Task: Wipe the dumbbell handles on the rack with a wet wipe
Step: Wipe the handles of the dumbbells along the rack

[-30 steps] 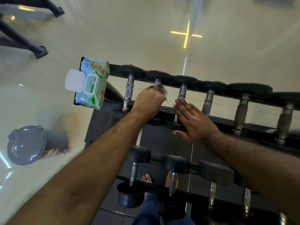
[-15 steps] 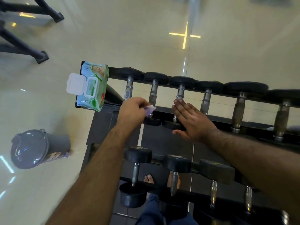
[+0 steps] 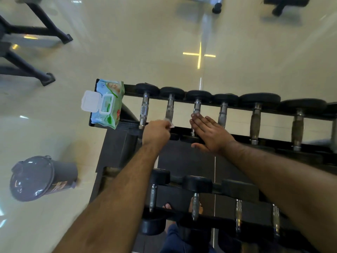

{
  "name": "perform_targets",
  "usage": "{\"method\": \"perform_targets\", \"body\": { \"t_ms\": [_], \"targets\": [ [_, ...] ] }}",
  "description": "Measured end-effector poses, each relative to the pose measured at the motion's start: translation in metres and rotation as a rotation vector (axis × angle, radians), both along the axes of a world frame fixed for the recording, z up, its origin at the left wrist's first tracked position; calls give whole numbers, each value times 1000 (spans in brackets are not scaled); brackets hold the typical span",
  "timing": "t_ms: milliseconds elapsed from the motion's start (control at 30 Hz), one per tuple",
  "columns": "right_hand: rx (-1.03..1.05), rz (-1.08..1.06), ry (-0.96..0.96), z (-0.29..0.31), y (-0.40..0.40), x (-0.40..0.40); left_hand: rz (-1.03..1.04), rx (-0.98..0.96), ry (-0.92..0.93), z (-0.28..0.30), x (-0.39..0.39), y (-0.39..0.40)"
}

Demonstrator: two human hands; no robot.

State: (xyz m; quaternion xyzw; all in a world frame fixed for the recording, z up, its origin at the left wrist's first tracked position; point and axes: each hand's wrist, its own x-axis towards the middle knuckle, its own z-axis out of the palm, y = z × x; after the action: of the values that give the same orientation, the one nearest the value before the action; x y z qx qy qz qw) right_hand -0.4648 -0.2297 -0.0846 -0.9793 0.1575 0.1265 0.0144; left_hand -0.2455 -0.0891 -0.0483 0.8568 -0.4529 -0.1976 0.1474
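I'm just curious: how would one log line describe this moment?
left hand: grips wet wipe at second handle | right hand: flat on third dumbbell

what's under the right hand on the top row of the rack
The right hand lies flat, fingers straight, over the third dumbbell from the left. Its upper handle and far head show; the lower handle and most of the near head are covered.

wet wipe mostly hidden in left hand; rack cut off at right edge
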Motion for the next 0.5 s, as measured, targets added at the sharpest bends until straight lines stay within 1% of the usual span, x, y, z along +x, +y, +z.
{"method": "perform_targets", "body": {
  "t_ms": [67,100,167,233,300,400,467,500],
  "targets": [
    [21,-62,72,9,5,3,-98,62,35,12,6,4],
    [26,-107,113,13,10,4,-113,50,62,19,8,3],
    [40,-202,157,22,20,1,-29,-64,172,33,8,3],
    [52,-260,148,34,32,-14,136,-221,319,46,-1,6],
    [39,-246,148,46,39,-35,324,-318,520,54,-16,11],
    [14,-213,180,60,35,-60,636,-390,949,66,-42,11],
    [-1,-215,190,66,27,-73,792,-421,1205,74,-61,9],
    [-4,-215,197,69,21,-80,846,-451,1291,79,-70,8]
  ]
}}
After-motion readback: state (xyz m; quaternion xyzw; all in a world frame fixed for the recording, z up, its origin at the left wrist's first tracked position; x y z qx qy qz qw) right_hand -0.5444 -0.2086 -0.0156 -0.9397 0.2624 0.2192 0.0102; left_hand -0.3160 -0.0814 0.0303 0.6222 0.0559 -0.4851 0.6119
